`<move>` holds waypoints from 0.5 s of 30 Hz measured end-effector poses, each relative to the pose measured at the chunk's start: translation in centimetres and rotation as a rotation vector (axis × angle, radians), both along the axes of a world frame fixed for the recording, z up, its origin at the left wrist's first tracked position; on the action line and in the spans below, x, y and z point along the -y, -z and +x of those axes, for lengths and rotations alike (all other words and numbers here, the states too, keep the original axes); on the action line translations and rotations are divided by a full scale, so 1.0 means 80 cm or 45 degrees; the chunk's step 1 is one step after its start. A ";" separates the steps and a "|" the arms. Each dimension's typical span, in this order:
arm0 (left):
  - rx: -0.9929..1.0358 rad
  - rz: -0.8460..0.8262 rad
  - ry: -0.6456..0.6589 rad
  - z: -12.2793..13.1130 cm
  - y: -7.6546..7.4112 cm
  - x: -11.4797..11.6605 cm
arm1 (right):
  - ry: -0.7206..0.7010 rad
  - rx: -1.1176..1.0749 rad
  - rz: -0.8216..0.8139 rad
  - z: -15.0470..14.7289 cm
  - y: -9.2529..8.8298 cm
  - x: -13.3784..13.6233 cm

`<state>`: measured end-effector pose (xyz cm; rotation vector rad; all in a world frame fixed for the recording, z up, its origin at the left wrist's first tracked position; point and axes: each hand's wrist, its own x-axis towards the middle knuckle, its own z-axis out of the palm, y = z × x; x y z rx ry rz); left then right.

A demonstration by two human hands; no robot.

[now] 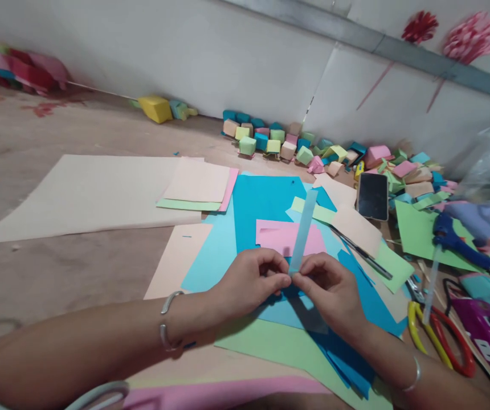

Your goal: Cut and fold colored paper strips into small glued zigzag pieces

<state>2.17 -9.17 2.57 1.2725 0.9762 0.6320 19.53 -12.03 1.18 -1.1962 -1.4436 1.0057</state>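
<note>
Pinching the near end of a pale-blue paper strip (303, 230), left hand (251, 279) and right hand (330, 287) meet fingertip to fingertip over stacked blue sheets (266, 196): seemingly creasing its end, which calls for aligned edges. Beyond, a phone (372, 195), folded paper cubes (270, 139).

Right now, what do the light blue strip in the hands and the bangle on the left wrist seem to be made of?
The light blue strip looks like matte paper: thin, flat, no shine. The bangle is probably polished metal: silvery glints and a rigid, open curve.
</note>
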 end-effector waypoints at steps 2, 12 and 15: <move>0.003 -0.065 -0.046 0.002 -0.001 0.001 | -0.008 0.065 0.043 0.001 0.003 0.001; 0.066 -0.202 -0.064 0.002 -0.002 0.003 | -0.045 0.331 0.250 0.004 0.006 0.003; 0.073 -0.240 -0.044 0.002 -0.001 0.003 | -0.087 0.439 0.418 0.003 0.002 0.005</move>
